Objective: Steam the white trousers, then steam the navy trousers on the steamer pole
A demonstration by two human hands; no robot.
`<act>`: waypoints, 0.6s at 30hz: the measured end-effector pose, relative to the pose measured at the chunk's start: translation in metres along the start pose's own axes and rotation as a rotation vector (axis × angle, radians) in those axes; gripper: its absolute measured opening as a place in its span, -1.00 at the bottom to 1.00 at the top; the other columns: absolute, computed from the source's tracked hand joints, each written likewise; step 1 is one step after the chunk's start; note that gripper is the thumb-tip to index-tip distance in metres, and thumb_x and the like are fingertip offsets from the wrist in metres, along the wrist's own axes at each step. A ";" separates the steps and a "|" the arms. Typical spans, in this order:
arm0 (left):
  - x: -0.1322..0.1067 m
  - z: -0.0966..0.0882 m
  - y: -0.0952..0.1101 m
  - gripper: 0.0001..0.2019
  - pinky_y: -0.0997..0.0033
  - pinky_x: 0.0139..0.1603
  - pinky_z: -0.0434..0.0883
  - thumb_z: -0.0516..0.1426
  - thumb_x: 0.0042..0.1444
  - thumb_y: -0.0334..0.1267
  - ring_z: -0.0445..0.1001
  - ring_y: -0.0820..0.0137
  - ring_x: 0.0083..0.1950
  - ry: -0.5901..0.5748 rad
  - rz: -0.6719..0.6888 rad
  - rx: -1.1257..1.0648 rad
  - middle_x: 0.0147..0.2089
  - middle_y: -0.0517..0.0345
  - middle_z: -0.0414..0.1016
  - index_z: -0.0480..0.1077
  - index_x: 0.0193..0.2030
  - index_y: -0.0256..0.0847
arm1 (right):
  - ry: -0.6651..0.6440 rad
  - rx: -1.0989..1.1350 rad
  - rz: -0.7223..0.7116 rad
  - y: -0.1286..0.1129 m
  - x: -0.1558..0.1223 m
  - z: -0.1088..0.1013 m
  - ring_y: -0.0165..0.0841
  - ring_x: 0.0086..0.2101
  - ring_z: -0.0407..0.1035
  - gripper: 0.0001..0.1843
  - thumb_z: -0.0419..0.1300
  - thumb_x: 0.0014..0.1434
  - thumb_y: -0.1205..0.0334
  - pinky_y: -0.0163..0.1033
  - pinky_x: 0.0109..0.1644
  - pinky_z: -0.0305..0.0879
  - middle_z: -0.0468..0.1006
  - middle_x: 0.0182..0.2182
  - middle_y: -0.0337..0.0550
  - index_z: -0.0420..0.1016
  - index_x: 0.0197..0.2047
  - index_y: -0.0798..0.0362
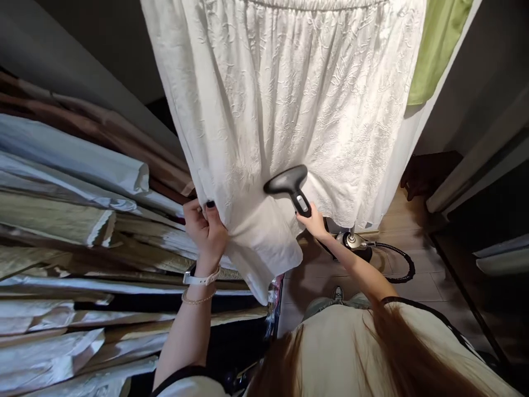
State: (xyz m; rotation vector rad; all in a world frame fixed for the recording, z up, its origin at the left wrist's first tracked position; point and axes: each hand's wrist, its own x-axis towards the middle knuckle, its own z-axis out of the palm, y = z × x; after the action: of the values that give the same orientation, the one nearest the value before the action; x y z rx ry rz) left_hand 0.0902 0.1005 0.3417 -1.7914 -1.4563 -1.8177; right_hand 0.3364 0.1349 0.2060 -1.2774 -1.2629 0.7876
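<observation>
Pinching the hanging white skirt [264, 138] in your nearly closed left hand [205, 231], you wrap your right hand [313, 222] around one black steamer head [287, 182] touching the cloth, beside stacked fabric rolls [61, 231].

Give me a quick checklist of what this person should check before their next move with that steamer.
1. Left hand has a firm hold on the white skirt: ok.
2. Right hand is gripping the steamer head by its handle: ok.
3. Black hose lies loose on the floor, not snagged: ok.
4. Skirt hangs smooth: not ok, it looks crinkled.
5. Steam is coming out: cannot tell.
6. Skirt is clear of the rolled fabrics: cannot tell, the held hem is very close.
</observation>
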 end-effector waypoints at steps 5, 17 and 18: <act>0.022 -0.009 -0.018 -0.54 0.32 -0.22 0.27 0.02 0.27 0.24 0.32 0.35 -0.33 -0.021 -0.010 0.104 -0.30 0.09 0.34 0.33 -0.11 -0.18 | 0.040 0.023 -0.082 -0.019 0.014 0.003 -0.29 -0.34 0.36 -0.60 0.28 0.02 -0.10 -0.21 -0.23 0.30 0.47 -0.39 -0.28 0.39 -0.18 -0.03; 0.027 0.004 -0.030 -0.50 0.35 -0.20 0.33 0.02 0.28 0.26 0.39 0.37 -0.31 -0.023 -0.030 0.162 -0.30 0.11 0.34 0.34 -0.08 -0.21 | 0.142 0.027 -0.038 0.018 0.028 0.048 -0.36 -0.38 0.32 -0.61 0.21 0.11 -0.12 -0.27 -0.25 0.26 0.46 -0.39 -0.31 0.32 -0.16 -0.03; 0.025 0.008 -0.029 -0.49 0.34 -0.18 0.35 0.01 0.29 0.26 0.39 0.37 -0.30 -0.012 -0.040 0.156 -0.29 0.12 0.33 0.35 -0.08 -0.21 | 0.112 0.000 -0.029 0.032 0.029 0.053 -0.36 -0.38 0.33 -0.63 0.20 0.12 -0.11 -0.27 -0.25 0.25 0.47 -0.39 -0.30 0.32 -0.15 -0.03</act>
State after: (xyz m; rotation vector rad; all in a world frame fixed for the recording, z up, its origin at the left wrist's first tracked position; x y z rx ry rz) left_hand 0.0681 0.1322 0.3474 -1.7126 -1.6006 -1.6636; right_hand 0.2981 0.1822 0.1737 -1.2827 -1.1884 0.6859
